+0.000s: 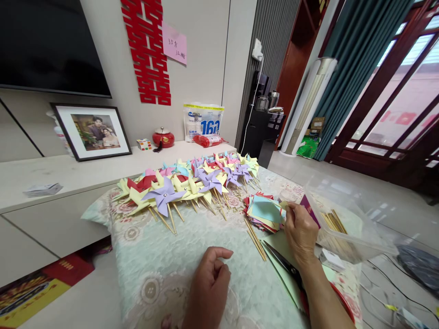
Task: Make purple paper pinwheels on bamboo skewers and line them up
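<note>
My right hand (302, 230) is at the right side of a stack of coloured paper squares (264, 209), its thumb and fingertips pinched on the edge of a pale yellow paper. A light blue square is on top of the stack. My left hand (211, 285) hovers over the near tablecloth with loosely curled fingers, index and thumb apart, holding nothing. Several wooden sticks (255, 240) lie just below the stack. Scissors (284, 262) with dark blades rest on pale green paper (277, 278), their red handles partly hidden by my right forearm.
Rows of finished paper pinwheels (165, 195) on sticks cover the table's far side. A clear plastic box (370, 233) with more sticks stands at the right, beside a small white box (331, 259). Behind, a white cabinet (78, 176) bears a framed photo (92, 132) and a red pot (163, 138).
</note>
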Demonstrator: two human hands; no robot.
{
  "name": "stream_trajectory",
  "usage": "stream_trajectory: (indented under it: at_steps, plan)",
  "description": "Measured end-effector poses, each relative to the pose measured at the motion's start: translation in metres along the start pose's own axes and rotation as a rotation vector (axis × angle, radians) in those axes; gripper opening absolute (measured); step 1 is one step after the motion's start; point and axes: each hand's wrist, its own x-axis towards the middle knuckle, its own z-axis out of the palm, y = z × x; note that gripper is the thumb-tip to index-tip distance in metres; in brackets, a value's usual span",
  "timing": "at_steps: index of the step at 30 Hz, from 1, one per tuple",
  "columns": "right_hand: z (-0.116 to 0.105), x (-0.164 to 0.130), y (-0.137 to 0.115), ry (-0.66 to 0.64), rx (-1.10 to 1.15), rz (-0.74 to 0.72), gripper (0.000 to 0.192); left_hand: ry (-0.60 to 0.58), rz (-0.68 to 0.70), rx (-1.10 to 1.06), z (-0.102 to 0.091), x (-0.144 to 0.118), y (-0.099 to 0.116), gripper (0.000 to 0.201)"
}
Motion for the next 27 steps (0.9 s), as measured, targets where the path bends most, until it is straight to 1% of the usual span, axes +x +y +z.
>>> stream_trajectory:
  at_steps: [2,4,7,9,11,13,14,16,17,19,21,23,25,27]
  plan:
    - [-0.005,0.002,-0.005,0.030,0.034,-0.016,0.030,-0.010,-0.003,0.000,0.000,0.000,-0.001,0.018]
    - [-0.011,0.003,-0.013,0.032,0.079,-0.045,0.027,-0.020,-0.007,-0.004,0.000,0.000,-0.002,0.018]
    - [-0.022,0.001,-0.034,-0.028,0.231,-0.155,0.017,-0.046,-0.033,-0.013,0.001,0.000,-0.002,0.019]
    - [-0.030,-0.006,-0.050,-0.124,0.362,-0.291,0.014,-0.038,-0.035,-0.041,-0.001,0.002,0.001,0.022]
    - [-0.038,-0.017,-0.064,-0.252,0.481,-0.445,0.020,0.006,-0.012,-0.079,-0.005,0.005,0.003,0.026]
    - [-0.045,-0.030,-0.072,-0.388,0.574,-0.561,0.027,0.038,-0.007,-0.073,-0.012,0.011,0.005,0.030]
    - [-0.048,-0.037,-0.074,-0.456,0.606,-0.595,0.029,0.022,-0.001,-0.051,-0.017,0.013,0.005,0.032]
    - [-0.053,-0.050,-0.072,-0.580,0.651,-0.615,0.029,0.096,0.015,0.030,-0.027,0.017,0.005,0.039]
    - [-0.055,-0.055,-0.070,-0.628,0.672,-0.606,0.028,0.118,0.044,0.089,-0.032,0.018,0.005,0.044]
    - [-0.056,-0.062,-0.063,-0.687,0.716,-0.573,0.027,0.113,0.114,0.254,-0.040,0.016,0.005,0.055]
    - [-0.056,-0.066,-0.056,-0.700,0.754,-0.543,0.026,0.056,0.194,0.416,-0.046,0.011,0.006,0.064]
    - [-0.056,-0.066,-0.051,-0.698,0.776,-0.526,0.025,-0.057,0.262,0.521,-0.050,0.004,0.008,0.067]
    - [-0.056,-0.065,-0.050,-0.696,0.789,-0.514,0.025,-0.164,0.302,0.566,-0.053,-0.003,0.011,0.067]
    - [-0.057,-0.065,-0.051,-0.694,0.800,-0.499,0.024,-0.254,0.302,0.604,-0.054,-0.010,0.013,0.068]
